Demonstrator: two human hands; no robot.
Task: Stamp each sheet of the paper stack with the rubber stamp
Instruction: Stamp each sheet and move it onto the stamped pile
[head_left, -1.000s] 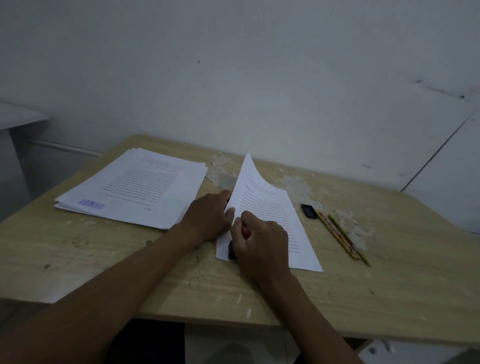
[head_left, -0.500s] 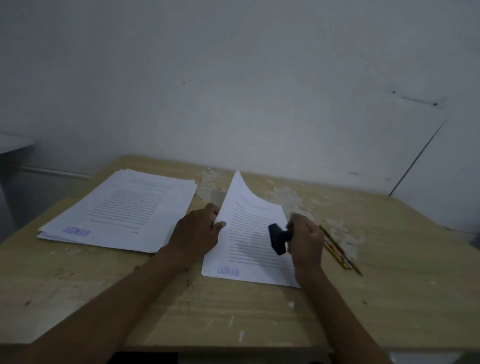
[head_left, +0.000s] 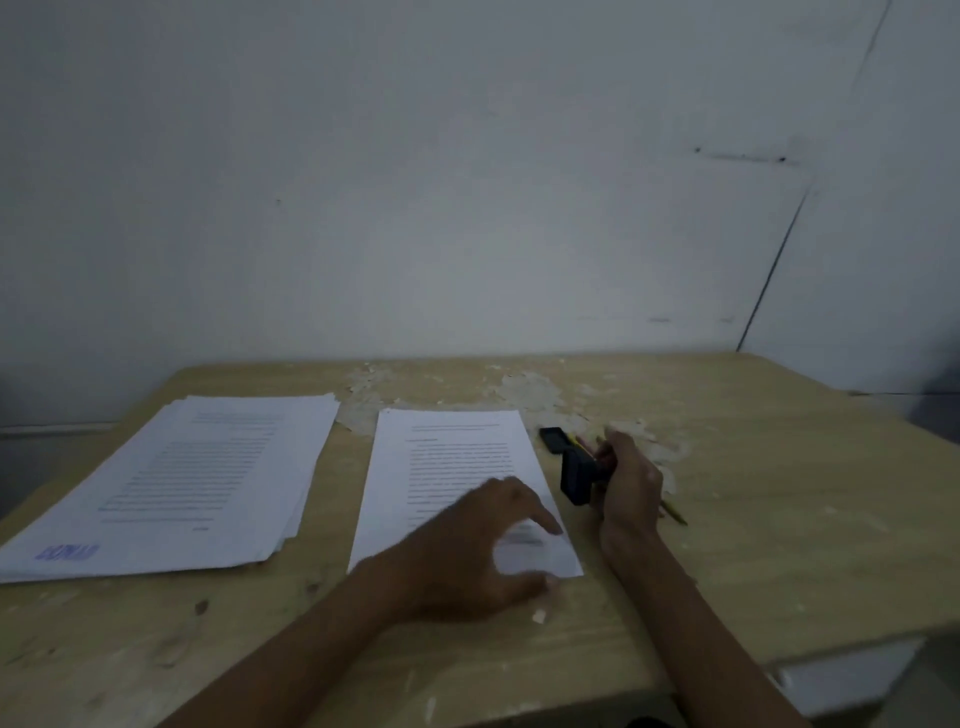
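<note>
The near left corner of the stamped pile (head_left: 182, 483) ran out of view at the left edge, its sheets too many and too close to count; one blue stamp mark (head_left: 67, 552) showed near its front left corner, the letters too blurred to read. To its right, apart from it, a single sheet (head_left: 452, 467) lay flat on the table (head_left: 779, 519), its lines of print too soft to make out and its front left corner hidden under the left hand (head_left: 478, 545). That hand was motion-blurred, its fingers spread and loosely bent above the sheet's front edge; whether they touched the paper could not be told. Further right, just off the sheet's right edge, the right hand (head_left: 631, 483) held its grip clamped on the one black rubber stamp (head_left: 579, 478), which stuck out leftward from the fingers, tilted on its side and clear of the paper. Behind it lay a small black cap (head_left: 553, 439), and pencils (head_left: 675, 514), largely hidden beneath the hand, their number uncertain.
</note>
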